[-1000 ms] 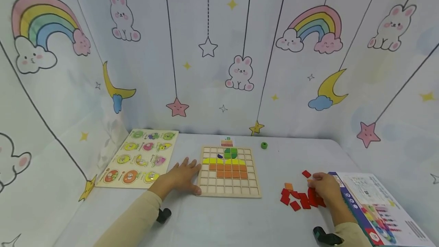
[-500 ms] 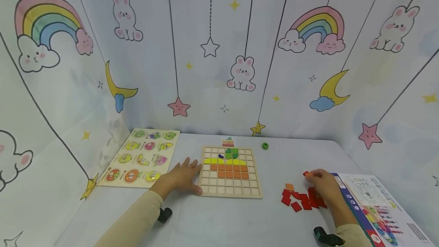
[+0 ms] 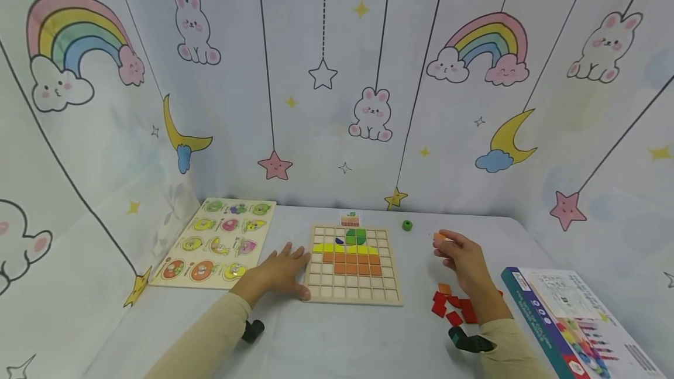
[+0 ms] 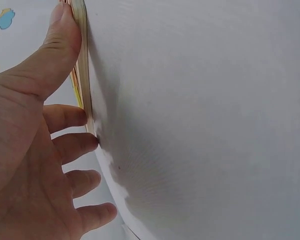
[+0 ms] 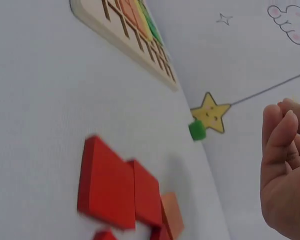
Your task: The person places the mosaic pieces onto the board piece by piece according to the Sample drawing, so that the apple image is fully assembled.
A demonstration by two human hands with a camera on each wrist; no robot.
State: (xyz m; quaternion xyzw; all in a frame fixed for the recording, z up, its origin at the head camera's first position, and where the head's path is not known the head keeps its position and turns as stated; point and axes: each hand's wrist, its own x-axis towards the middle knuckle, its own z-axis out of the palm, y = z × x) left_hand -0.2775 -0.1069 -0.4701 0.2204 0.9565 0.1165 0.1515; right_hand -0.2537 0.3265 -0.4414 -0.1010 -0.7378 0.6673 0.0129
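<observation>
My left hand [image 3: 279,272] lies with spread fingers at the left edge of a wooden grid board [image 3: 347,293]. In the left wrist view its thumb [image 4: 60,42] and fingertips touch the board's side. Orange, yellow, green and dark blue tiles fill part of the grid. Right of the board, my right hand [image 3: 467,259] is raised over the table and pinches an orange tile [image 3: 439,237] between thumb and fingers; in the right wrist view the fingers hide this tile. Below that hand lie several red tiles [image 3: 439,307] and another orange tile [image 3: 444,289].
Behind the board lies a small pattern card [image 3: 350,221], with a green bead [image 3: 407,225] to its right. A fruit picture board [image 3: 213,250] is at the left. A printed box [image 3: 574,320] lies at the right edge, and a patterned cloth [image 3: 316,133] hangs behind the table.
My right hand has picked up the orange tile beside the red pile and carried it up and left, away from the box. My left hand stays at the board.
</observation>
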